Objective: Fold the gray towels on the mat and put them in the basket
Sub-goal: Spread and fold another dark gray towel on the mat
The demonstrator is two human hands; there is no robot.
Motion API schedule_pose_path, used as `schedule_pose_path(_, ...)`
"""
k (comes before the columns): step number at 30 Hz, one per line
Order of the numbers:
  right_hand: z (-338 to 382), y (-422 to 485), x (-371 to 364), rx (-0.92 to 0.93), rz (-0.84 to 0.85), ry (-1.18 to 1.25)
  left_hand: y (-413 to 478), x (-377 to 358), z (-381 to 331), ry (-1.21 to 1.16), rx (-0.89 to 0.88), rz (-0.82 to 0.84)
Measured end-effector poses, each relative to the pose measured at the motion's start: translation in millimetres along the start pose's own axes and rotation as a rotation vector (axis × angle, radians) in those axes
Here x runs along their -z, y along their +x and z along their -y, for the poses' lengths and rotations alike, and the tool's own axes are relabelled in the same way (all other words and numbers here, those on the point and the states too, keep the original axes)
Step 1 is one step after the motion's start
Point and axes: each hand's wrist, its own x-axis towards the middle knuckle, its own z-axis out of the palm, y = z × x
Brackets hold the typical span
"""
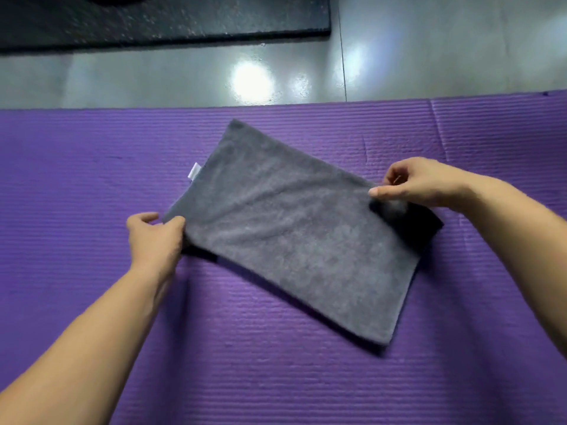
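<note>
Diagonally on the purple mat [92, 179] lies a gray towel [291, 228]; left hand [156, 237] and right hand [420, 182] pinch its left and right corners between their fingers [144, 217]; its white tag [194, 172] is unreadable.

Glossy gray floor [460, 41], light glare [252, 81]; dark speckled slab [184, 23] top left

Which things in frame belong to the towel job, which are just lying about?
Job: gray towel, pinched at opposite ends by the left hand and right hand; purple mat under it. No basket is in view.
Lying about: black slab at the top left; gray floor beyond the mat.
</note>
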Motion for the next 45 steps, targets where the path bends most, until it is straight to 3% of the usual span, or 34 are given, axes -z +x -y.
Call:
schedule_pose_path(2,-4,-4,6,-0.036,0.106,-0.078,6,2,-5,-0.023,-0.001,0.046)
schedule_pose_path(5,-19,-14,6,-0.068,0.28,0.002,17,5,-12,0.135,-0.122,0.142)
schedule_pose_path(7,-31,-19,8,-0.097,0.28,0.038,18,11,-11,0.285,-0.18,0.172)
schedule_pose_path(12,-45,-6,8,-0.193,-0.371,0.475,-7,22,8,0.374,-0.05,0.359)
schedule_pose_path(15,-37,-5,-9,-0.18,-0.493,0.541,-27,18,16,0.359,-0.017,0.387)
schedule_pose_path(17,-26,-11,-22,-0.179,-0.5,0.469,-34,13,15,0.317,-0.085,0.29)
schedule_pose_path(22,-24,-10,-43,-0.16,-0.59,0.269,-41,5,24,0.294,-0.29,0.263)
schedule_pose_path(25,-22,-5,-41,-0.152,-0.646,0.206,-44,7,35,0.43,-0.382,0.237)
schedule_pose_path(28,-12,-7,-44,-0.176,-0.716,0.063,-50,4,37,0.673,-0.545,0.08)
schedule_pose_path(30,9,-18,-61,-0.062,-0.763,-0.12,-59,-12,26,0.71,-0.811,0.052)
schedule_pose_path(33,53,-34,-113,0.272,-0.597,-0.295,-65,-53,7,0.79,-1.069,0.291)
schedule_pose_path(35,72,-37,-148,0.367,-0.45,-0.407,-58,-76,2,0.977,-1.063,0.394)
schedule_pose_path(38,63,-31,-163,0.359,-0.363,-0.533,-32,-81,9,1.231,-1.013,0.37)
schedule_pose_path(42,2,-28,-137,0.18,-0.401,-0.54,-9,-66,15,1.224,-0.924,0.237)
schedule_pose_path(45,-41,-38,-115,0.083,-0.453,-0.535,-9,-65,17,1.194,-0.954,0.201)
